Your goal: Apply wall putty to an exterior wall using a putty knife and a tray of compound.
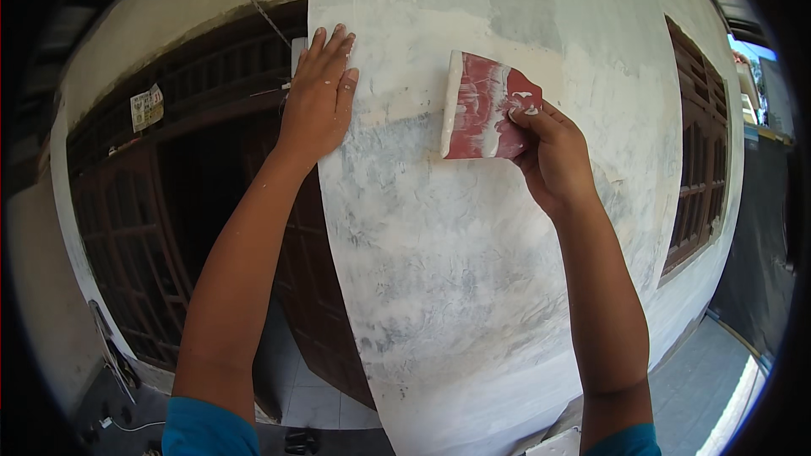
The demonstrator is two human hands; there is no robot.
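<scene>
Pinch grip, right hand: thumb on the near face of the red scraper, other fingers mostly hidden behind it. Scraper is left of the barred window, about level with its upper half, paste edge near vertical, held in front of the wall. Contact between that edge and the wall: cannot tell. White paste lines the side farthest from the window; more streaked down the middle and dabbed by the thumb.

Handling, by judgement: light, a thin plate, probably plastic; stiff enough to press with, perhaps some give at the loaded edge. Unlikely to break. Slippery wherever paste is wet, so the plate could twist under a smeared thumb. Best hold: the side nearer the window, thumb flat on clean red, fingers fanned behind for support; keep off the loaded edge.

Left hand: holding nothing, fingers slightly spread, laid at the wall's border, farther left of the window than the scraper. Pale flecks on the skin.

Wall, left of the window: mottled white and grey, uneven-looking. Darker grey patch about level with the window's top, left of it. Brown door: well left of the window, reaching lower.
</scene>
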